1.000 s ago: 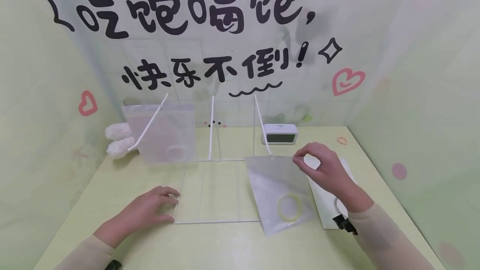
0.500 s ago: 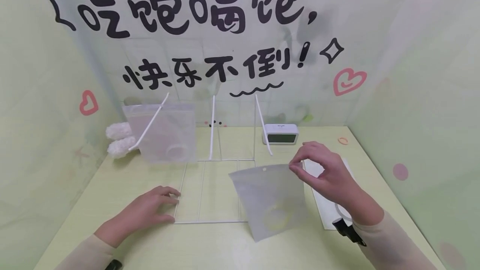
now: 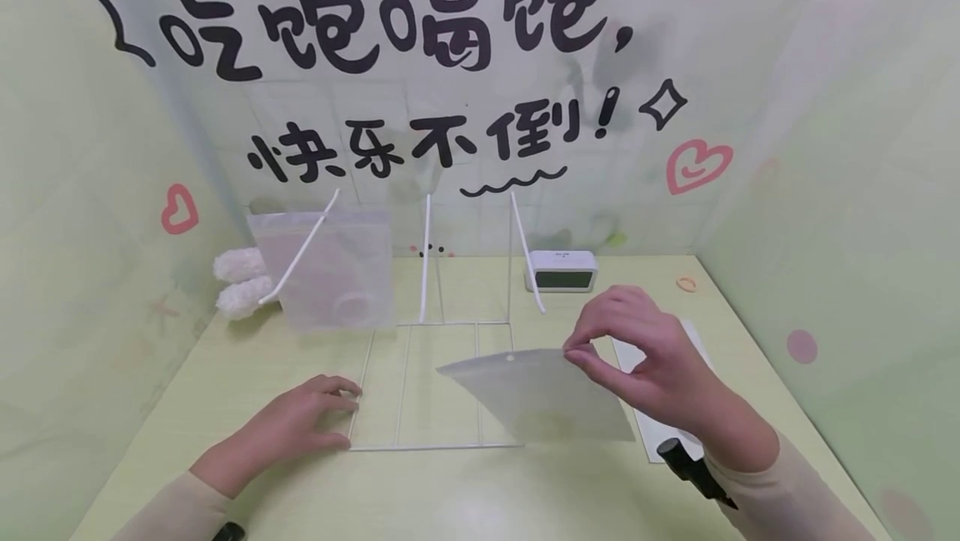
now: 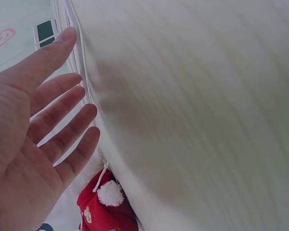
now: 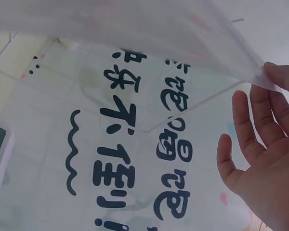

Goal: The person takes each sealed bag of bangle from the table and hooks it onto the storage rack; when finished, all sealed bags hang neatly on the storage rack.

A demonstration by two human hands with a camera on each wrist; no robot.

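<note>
The right hand (image 3: pixel 648 358) pinches the top corner of a translucent bag (image 3: pixel 543 399) between thumb and fingertips. The bag has a small hole in its top edge and hangs tilted over the right part of the white wire rack (image 3: pixel 420 447), clear of the rack's right prong (image 3: pixel 527 253). In the right wrist view the thumb and a finger of the hand (image 5: pixel 265 130) grip the bag's edge (image 5: pixel 221 43). At the rack's left side rests the left hand (image 3: pixel 288 428), fingers loosely bent against the wire. Another bag (image 3: pixel 337 274) hangs on the left prong (image 3: pixel 300 249).
A white digital clock (image 3: pixel 562 271) stands behind the rack at right, with an orange ring (image 3: pixel 686 283) farther right. White paper (image 3: pixel 660 441) lies partly under the right forearm. Fluffy white objects (image 3: pixel 243 283) sit at back left. The left wrist view shows a red item (image 4: pixel 106 207) with a pompom.
The right hand has drawn the bag away from the right prong, to the left and toward the front, and the bag has tilted flatter. The left hand stays at the rack.
</note>
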